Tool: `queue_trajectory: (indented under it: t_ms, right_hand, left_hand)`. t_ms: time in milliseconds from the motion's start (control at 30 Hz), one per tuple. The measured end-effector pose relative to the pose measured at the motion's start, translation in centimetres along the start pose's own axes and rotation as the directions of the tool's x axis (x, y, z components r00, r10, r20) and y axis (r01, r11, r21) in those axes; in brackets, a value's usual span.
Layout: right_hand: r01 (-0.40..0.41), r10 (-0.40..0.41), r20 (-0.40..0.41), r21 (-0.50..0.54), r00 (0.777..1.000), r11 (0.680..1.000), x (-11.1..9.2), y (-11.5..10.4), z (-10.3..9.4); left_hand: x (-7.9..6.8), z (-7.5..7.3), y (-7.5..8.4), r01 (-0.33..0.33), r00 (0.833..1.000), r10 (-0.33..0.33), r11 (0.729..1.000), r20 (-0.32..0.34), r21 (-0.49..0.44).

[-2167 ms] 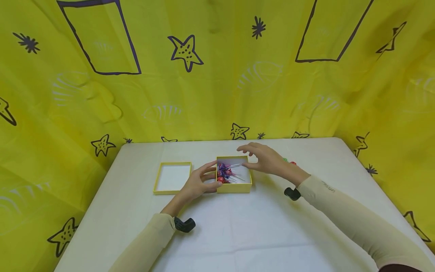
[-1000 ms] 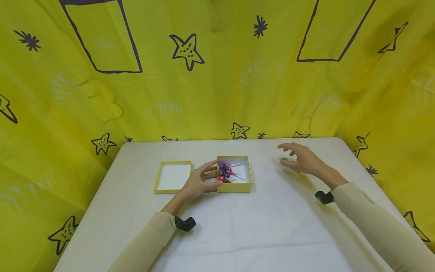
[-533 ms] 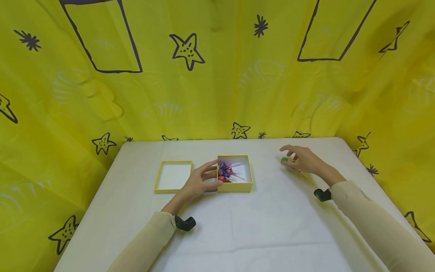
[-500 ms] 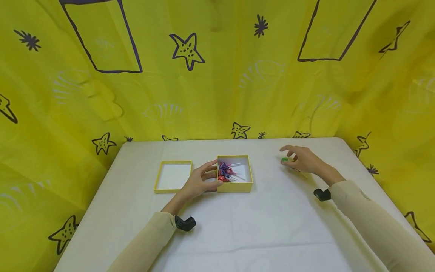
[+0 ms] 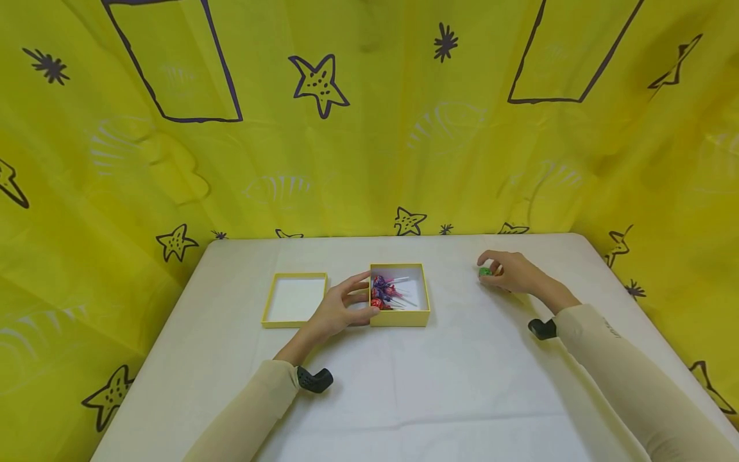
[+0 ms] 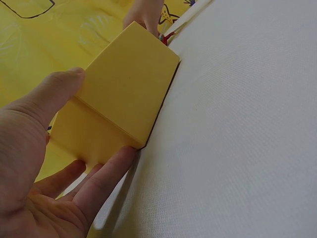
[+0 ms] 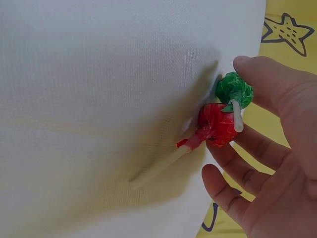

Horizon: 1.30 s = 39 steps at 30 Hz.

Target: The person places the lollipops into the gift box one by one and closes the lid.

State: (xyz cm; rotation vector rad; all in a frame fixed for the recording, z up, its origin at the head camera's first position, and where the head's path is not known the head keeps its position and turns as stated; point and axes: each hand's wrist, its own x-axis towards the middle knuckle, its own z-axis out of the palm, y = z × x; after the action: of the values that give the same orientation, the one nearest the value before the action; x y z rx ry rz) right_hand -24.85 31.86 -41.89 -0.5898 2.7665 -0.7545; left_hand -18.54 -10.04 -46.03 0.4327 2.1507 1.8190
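A yellow box with a white inside stands on the table, several wrapped lollipops heaped at its left side. My left hand holds the box by its left side, thumb at the front corner; in the left wrist view the fingertips touch the side wall. To the right, my right hand has its curled fingers and thumb around a green lollipop. A red lollipop lies against the green one, beside the fingertips, its white stick pointing away from the palm. The index fingertip is hidden in the right wrist view.
The yellow-edged white lid lies inside-up left of the box, near the left forearm. A white cloth covers the table. Close behind its far edge hangs a yellow curtain with dark drawings, which also runs along both sides.
My right hand moved from over the box rightward to the lollipops, and its fingers have drawn in around the green one. The left hand and the box have stayed in place.
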Motion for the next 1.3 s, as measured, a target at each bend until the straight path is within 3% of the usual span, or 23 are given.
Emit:
queue_trajectory:
  t_ms: [367,1300]
  right_hand:
    - [0.0,-0.001,-0.054,-0.028,0.999,1.0,0.05,0.22,0.24]
    - [-0.001,-0.001,-0.071,-0.034,0.997,0.999,0.09,0.39,0.45]
  left_hand:
    - [0.0,-0.06,-0.01,0.003,1.0,-0.002,1.0,0.011,-0.021]
    - [0.03,0.0,0.04,0.013,1.0,-0.013,1.0,0.005,-0.009]
